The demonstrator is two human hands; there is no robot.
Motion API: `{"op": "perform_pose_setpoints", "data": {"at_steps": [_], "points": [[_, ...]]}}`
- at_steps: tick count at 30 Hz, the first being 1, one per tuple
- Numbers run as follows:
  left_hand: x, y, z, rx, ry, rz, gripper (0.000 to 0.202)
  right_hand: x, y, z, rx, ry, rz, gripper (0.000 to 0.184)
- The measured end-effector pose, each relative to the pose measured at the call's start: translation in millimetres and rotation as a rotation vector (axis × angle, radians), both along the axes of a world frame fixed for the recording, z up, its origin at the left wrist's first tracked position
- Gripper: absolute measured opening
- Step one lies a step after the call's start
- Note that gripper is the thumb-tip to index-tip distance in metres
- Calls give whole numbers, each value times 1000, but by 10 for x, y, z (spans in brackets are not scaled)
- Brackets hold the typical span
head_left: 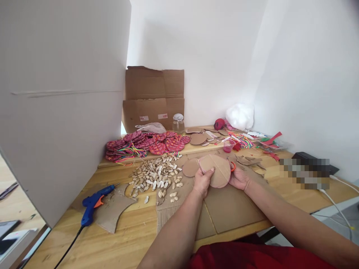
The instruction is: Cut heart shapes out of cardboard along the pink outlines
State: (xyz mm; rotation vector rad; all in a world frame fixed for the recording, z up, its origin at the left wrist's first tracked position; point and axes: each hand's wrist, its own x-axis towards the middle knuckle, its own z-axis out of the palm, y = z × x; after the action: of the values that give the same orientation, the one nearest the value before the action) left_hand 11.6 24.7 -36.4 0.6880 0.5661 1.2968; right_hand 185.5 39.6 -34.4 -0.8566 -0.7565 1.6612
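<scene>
My left hand (203, 181) is closed on a round cardboard disc (217, 170), its thumb pressed on the face. At the disc's right edge my right hand (239, 177) is closed around what looks like scissors (233, 166); only an orange handle loop shows, and any blades are hidden behind the disc. A second cardboard disc (190, 167) lies just left of the held one. Under both hands a flat cardboard sheet (235, 209) covers part of the table. Torn cardboard scraps (249, 161) rest beyond my right hand.
Peanuts (157, 173) are heaped left of my hands. A blue glue gun (94, 203) lies on scrap cardboard. Patterned red pouches (157, 144), cut cardboard pieces (198, 139), a pink cup (229, 145) and a jar (178, 123) stand behind. A black box (305, 160) with cables sits right.
</scene>
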Motion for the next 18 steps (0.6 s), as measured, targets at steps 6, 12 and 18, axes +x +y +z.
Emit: {"op": "perform_pose_setpoints", "data": {"at_steps": [6,12,18], "points": [[-22,-2,13,-30,1,-25,58,2,-23,31,-34,-28,-27,32],[-53,-3,13,-22,14,-48,56,-63,-70,78,-30,-42,-56,31],[-69,35,22,47,22,12,58,-126,-87,136,30,-66,-54,22]]}}
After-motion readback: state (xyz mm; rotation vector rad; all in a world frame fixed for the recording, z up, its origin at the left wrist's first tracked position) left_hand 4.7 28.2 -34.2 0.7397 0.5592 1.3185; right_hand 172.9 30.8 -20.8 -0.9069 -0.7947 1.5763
